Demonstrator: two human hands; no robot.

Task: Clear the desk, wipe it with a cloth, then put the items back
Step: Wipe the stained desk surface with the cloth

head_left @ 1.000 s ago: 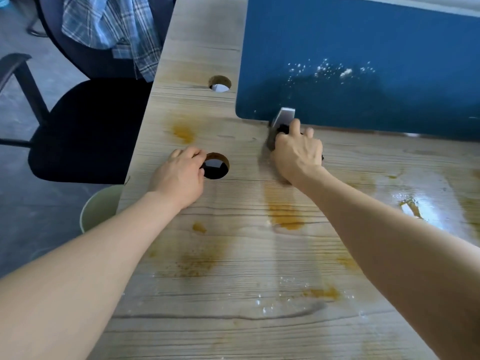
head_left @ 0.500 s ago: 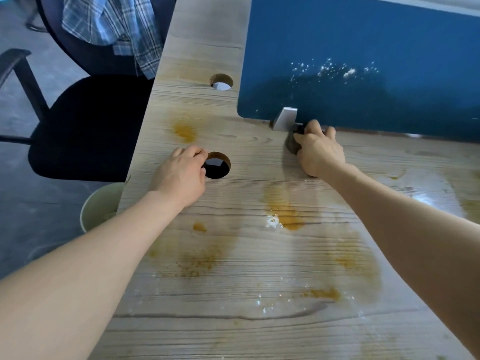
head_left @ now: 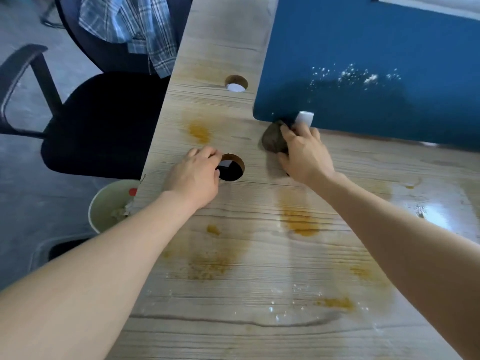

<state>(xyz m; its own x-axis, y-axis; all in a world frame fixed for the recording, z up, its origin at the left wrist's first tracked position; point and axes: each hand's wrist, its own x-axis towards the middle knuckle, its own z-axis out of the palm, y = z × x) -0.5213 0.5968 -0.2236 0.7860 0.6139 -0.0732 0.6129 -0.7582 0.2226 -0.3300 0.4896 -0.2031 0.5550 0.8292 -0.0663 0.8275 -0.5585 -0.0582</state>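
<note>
Black office chair (head_left: 104, 120) standing beside desk, plaid shirt (head_left: 135, 27) hanging over its backrest; pale bin (head_left: 109, 206) sitting on floor; blue partition (head_left: 376, 48) showing white specks.

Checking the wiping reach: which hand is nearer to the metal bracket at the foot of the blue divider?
Right. The right hand, gripping the cloth, sits just below the metal bracket. The left hand rests farther left, beside the cable hole.

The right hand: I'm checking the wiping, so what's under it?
Under the right hand is a bunched brown cloth on the desk, beside the blue divider. The cloth's covered part stays hidden.
</note>
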